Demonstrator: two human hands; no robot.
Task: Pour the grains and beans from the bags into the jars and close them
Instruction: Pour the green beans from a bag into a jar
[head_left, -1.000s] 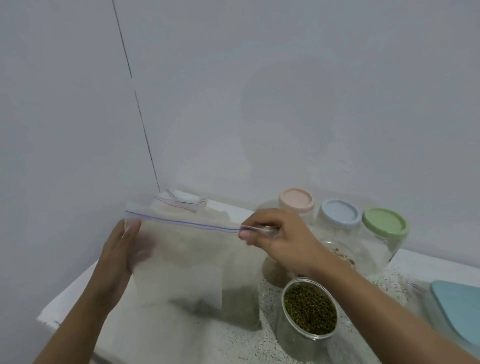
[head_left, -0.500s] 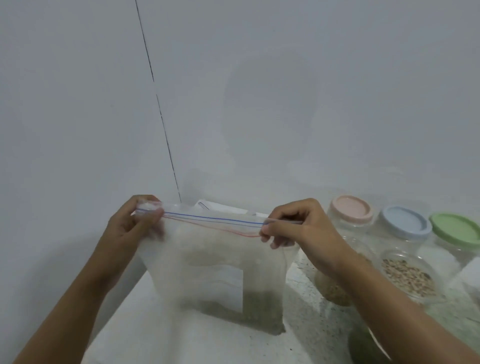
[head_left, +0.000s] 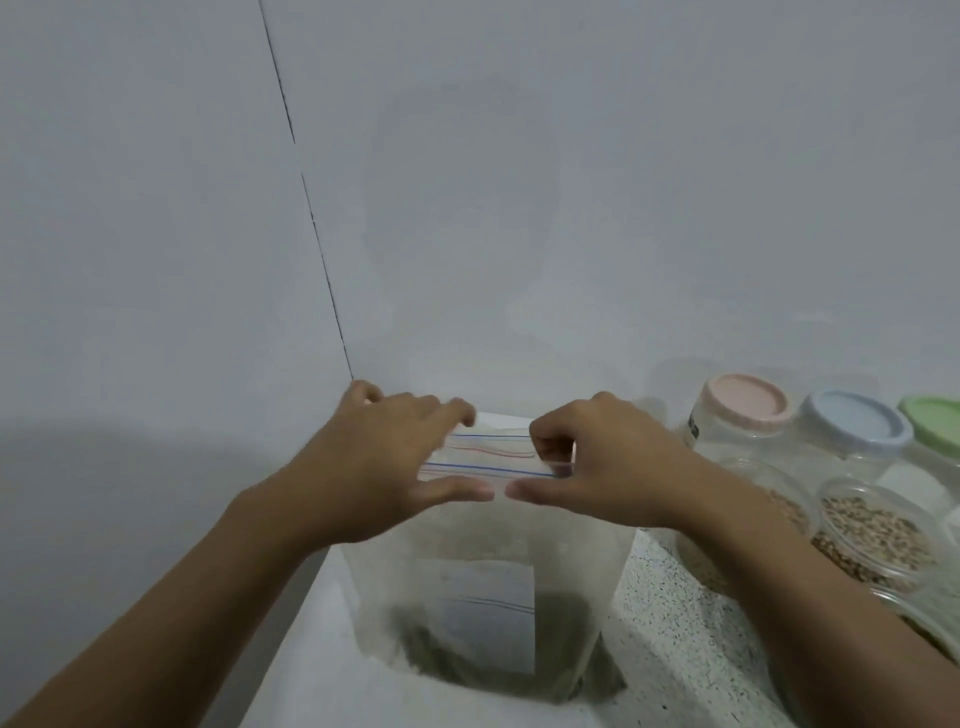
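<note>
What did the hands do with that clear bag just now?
The left hand, flat against the side of the zip bag before, took hold of its top edge. Both hands slid from the ends toward the middle, and the zip lines have parted: the mouth looks pulled open. The right hand kept pinching. The bag still stands on the counter; the lidded jars stay closed.

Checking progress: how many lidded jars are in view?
3, back right in a row: pink-lidded clear plastic jar, blue-lidded clear plastic jar, green-lidded jar cut by the frame edge. Others may be off-frame.
</note>
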